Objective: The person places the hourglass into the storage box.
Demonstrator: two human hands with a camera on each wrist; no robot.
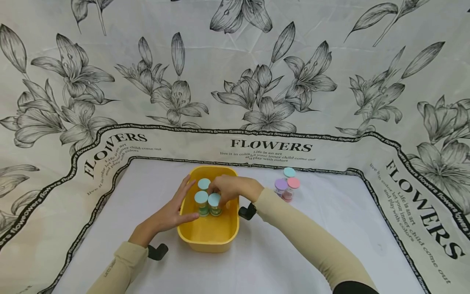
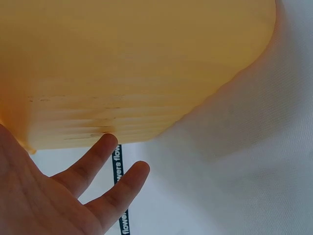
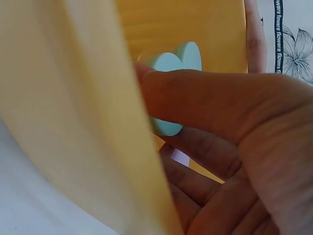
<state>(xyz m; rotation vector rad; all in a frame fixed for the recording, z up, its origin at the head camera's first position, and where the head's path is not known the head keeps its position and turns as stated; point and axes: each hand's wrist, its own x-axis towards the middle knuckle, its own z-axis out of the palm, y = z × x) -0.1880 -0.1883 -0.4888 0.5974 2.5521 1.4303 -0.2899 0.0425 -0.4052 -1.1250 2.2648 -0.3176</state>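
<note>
My right hand [image 1: 228, 188] pinches the lid of a teal-topped jar [image 1: 214, 201] inside the yellow basin [image 1: 210, 247], left of centre toward the tabletop's [image 1: 264, 249] far edge. My left hand [image 1: 169, 214] grasps nothing, fingers spread at the basin's left wall. A loose pinch or sideways nudge could topple the neighbouring jars [image 1: 201, 198], which stand so close. My right hand covers the basin's far right corner, and I can't make out the lilac patch [image 3: 180, 157] glimpsed between its fingers.
</note>
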